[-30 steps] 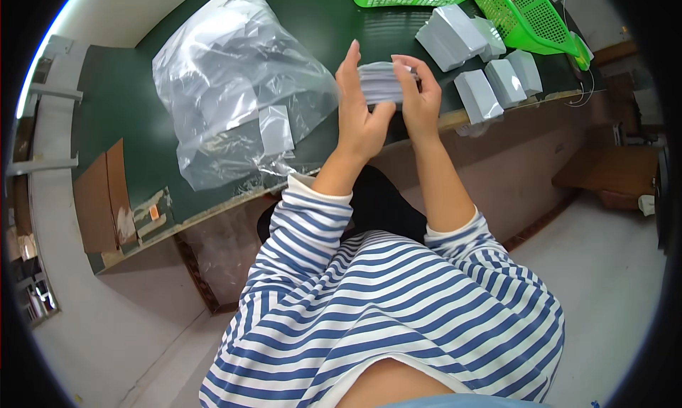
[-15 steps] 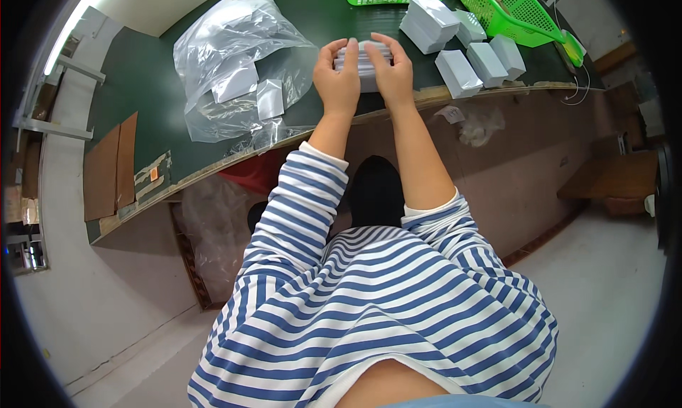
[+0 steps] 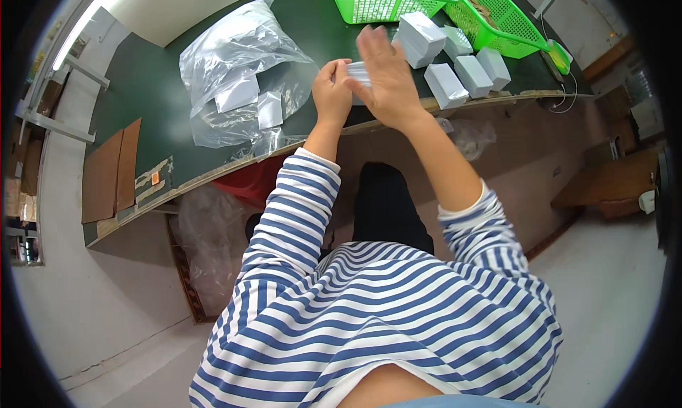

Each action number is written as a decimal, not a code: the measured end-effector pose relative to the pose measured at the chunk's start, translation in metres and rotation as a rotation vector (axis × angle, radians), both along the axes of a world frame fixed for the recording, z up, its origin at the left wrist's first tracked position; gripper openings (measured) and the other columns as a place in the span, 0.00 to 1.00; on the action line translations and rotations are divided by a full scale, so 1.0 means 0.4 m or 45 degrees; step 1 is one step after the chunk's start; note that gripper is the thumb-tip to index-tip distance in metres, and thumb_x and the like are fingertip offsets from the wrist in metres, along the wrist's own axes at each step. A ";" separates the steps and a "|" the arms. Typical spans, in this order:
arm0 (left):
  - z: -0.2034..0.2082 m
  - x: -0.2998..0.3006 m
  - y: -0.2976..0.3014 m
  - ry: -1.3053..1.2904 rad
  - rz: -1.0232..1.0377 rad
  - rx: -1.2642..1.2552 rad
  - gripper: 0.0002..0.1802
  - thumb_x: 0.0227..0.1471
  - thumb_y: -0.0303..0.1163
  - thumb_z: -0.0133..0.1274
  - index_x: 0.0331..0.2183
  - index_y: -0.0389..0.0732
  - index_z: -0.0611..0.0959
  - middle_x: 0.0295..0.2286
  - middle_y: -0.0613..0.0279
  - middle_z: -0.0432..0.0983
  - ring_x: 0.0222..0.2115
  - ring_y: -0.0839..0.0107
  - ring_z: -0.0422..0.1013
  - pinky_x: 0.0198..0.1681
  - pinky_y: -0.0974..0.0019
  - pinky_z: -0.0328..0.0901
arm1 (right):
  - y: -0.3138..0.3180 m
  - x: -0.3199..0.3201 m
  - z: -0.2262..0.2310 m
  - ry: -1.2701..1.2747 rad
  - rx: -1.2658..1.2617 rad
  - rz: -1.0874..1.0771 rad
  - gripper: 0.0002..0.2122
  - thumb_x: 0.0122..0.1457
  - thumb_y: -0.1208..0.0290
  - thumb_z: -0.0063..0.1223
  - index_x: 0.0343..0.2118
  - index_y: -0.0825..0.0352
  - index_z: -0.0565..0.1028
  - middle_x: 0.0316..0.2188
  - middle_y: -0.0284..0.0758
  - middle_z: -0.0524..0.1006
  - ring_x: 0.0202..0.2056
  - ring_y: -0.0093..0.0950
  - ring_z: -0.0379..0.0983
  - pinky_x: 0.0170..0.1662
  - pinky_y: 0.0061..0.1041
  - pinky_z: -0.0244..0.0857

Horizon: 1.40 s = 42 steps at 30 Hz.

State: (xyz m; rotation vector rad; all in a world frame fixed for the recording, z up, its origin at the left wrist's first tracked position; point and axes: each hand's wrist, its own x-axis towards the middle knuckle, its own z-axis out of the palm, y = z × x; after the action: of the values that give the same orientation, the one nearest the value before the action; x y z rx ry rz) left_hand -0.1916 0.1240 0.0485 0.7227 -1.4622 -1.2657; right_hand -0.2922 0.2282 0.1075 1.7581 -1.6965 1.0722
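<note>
A stack of white cards (image 3: 358,73) stands over the near part of the green table. My left hand (image 3: 332,93) grips it from the left side, fingers curled round the edge. My right hand (image 3: 386,81) is flat with its fingers stretched out, against or just in front of the stack's right side; whether it touches cannot be made out. Its fingertips are smeared by motion, and the hand hides part of the cards. Right of it stand several white card stacks, among them a tall one (image 3: 420,39) and a low one (image 3: 446,86) near the table's edge.
A clear plastic bag (image 3: 238,49) with white pieces inside lies on the green table (image 3: 153,88) at left. Two green baskets (image 3: 383,9) stand at the back right. Brown cardboard (image 3: 110,170) lies at the left end. A white cable (image 3: 565,102) hangs at far right.
My right hand has let go of the card stack's right side and opened flat, fingers stretched upward. My left hand has kept its hold. The whole view has shifted slightly.
</note>
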 end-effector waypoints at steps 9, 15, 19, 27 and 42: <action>-0.005 0.004 -0.006 0.009 0.006 -0.082 0.17 0.65 0.36 0.48 0.41 0.34 0.87 0.34 0.57 0.84 0.34 0.72 0.76 0.41 0.68 0.69 | -0.006 -0.051 -0.004 0.127 0.850 0.033 0.45 0.67 0.34 0.33 0.70 0.75 0.53 0.72 0.50 0.53 0.74 0.41 0.42 0.74 0.44 0.33; -0.003 -0.012 -0.012 -0.014 -0.044 -0.094 0.16 0.65 0.34 0.49 0.47 0.35 0.85 0.45 0.54 0.81 0.44 0.69 0.75 0.49 0.65 0.68 | -0.070 -0.052 -0.095 -1.656 0.170 0.460 0.48 0.67 0.31 0.28 0.71 0.76 0.48 0.74 0.50 0.44 0.75 0.37 0.37 0.74 0.31 0.31; 0.011 -0.002 -0.026 0.419 -0.248 0.360 0.17 0.64 0.35 0.50 0.50 0.37 0.82 0.51 0.52 0.77 0.50 0.63 0.73 0.54 0.61 0.66 | -0.078 -0.020 -0.099 -1.792 0.195 0.547 0.47 0.67 0.32 0.30 0.71 0.75 0.48 0.75 0.46 0.41 0.75 0.35 0.36 0.73 0.29 0.33; -0.009 0.010 0.000 -0.203 0.131 -0.183 0.12 0.62 0.35 0.50 0.39 0.36 0.81 0.38 0.48 0.79 0.42 0.52 0.75 0.48 0.55 0.67 | -0.023 -0.074 -0.051 -0.569 0.593 0.384 0.47 0.49 0.52 0.71 0.69 0.66 0.59 0.68 0.47 0.58 0.71 0.39 0.48 0.71 0.36 0.44; 0.001 0.023 0.012 -0.117 0.042 -0.198 0.11 0.62 0.35 0.54 0.36 0.35 0.81 0.31 0.54 0.80 0.33 0.65 0.75 0.41 0.61 0.68 | -0.002 -0.066 -0.022 0.132 0.699 0.316 0.28 0.54 0.59 0.64 0.50 0.74 0.67 0.43 0.47 0.73 0.47 0.46 0.70 0.52 0.43 0.64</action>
State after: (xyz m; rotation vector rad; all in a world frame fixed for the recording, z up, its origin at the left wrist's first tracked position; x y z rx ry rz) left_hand -0.1822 0.1287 0.0490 0.7057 -1.5978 -1.0923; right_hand -0.3184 0.2276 0.0986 2.3670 -1.8594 0.6193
